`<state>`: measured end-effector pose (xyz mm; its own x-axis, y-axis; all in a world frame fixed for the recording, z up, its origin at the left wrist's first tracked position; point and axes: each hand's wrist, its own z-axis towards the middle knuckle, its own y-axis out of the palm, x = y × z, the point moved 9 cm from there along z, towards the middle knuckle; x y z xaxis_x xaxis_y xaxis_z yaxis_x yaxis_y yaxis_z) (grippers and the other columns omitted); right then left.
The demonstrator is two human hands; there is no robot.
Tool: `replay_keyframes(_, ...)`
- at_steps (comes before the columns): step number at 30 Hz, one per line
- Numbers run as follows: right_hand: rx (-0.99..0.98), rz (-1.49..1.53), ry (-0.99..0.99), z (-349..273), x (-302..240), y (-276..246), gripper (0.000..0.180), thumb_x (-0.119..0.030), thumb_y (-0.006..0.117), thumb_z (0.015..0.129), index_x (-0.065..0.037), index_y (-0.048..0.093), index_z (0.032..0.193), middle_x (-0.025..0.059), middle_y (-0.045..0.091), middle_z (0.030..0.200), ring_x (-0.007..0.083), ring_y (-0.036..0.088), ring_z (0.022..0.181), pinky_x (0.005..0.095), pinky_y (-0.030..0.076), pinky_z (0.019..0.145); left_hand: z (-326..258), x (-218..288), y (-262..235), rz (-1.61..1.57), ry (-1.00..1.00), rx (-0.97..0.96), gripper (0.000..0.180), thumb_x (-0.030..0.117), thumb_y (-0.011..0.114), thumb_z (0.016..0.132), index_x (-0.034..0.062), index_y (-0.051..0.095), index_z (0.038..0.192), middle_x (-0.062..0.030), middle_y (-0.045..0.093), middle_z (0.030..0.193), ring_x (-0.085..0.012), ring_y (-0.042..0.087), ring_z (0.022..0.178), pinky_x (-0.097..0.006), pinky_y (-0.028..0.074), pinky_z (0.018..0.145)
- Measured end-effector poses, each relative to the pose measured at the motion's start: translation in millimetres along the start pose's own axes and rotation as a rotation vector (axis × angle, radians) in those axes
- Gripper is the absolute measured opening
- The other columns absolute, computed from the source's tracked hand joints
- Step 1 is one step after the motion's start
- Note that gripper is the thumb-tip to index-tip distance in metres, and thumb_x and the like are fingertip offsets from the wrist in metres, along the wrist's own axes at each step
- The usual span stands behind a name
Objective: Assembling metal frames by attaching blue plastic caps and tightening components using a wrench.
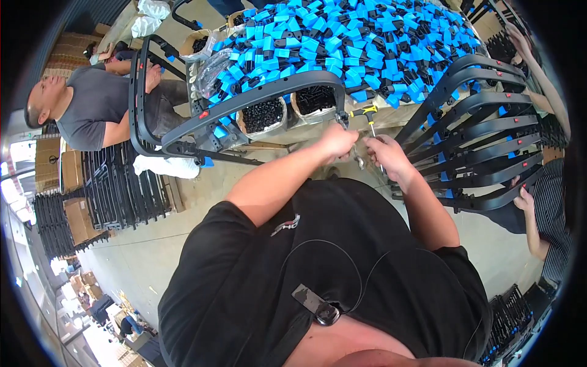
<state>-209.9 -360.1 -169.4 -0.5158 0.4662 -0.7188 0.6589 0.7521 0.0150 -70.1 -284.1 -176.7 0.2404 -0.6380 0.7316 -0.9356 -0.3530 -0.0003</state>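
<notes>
a workshop floor of pale concrete is seen from above, with stacks of black frames [122,189] and cardboard boxes [76,217] along the left, and a big worktable [287,137] buried under a heap of blue-and-black plastic clips [348,43]. two open bags of small black parts [264,114] are set at the table's near edge.

a curved black frame [257,98] is propped across the table edge just in front of the wearer — its right end is where the work is being done. the left hand [338,140] is closed at that end of the frame, on a small metal piece it seems, though exactly what is pinched can't be made out. the right hand [384,154] is wrapped around a yellow-and-black handled screwdriver [369,116], held just beside the left hand, so frame end, tool and both hands are all bunched together.

as for progress — a row of similar curved frames [483,122] is leaned up on the right, which looks like finished or queued pieces; which one can't be told. judging by the mountain of clips not yet used, plenty seems left.

a seated person in a grey shirt [92,110] is at the left, and another person's hand [523,199] is on the leaned frames at the right.
</notes>
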Motion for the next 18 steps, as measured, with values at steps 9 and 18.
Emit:
replay_keyframes(9,0.008,0.169,-0.191,59,40,-1,0.023,-0.024,0.069,0.095,-0.004,0.062,0.104,-0.0015,0.056,0.083,0.0073,0.048,0.072,0.0246,0.039,0.064,-1,-5,-13,0.680,0.202,0.308,0.042,0.031,0.065,0.087,-0.0067,0.060,0.103,-0.0289,0.070,0.094,-0.0440,0.069,0.094,-0.050,0.055,0.083)
replay_keyframes(18,0.026,-0.119,-0.053,10,2,8,0.035,-0.029,0.071,0.093,0.000,0.061,0.111,0.0033,0.059,0.087,0.0103,0.052,0.075,0.0289,0.043,0.061,5,-14,-21,0.760,0.132,0.295,0.046,0.033,0.066,0.088,-0.0056,0.060,0.112,-0.0257,0.071,0.105,-0.0411,0.069,0.102,-0.050,0.055,0.087)
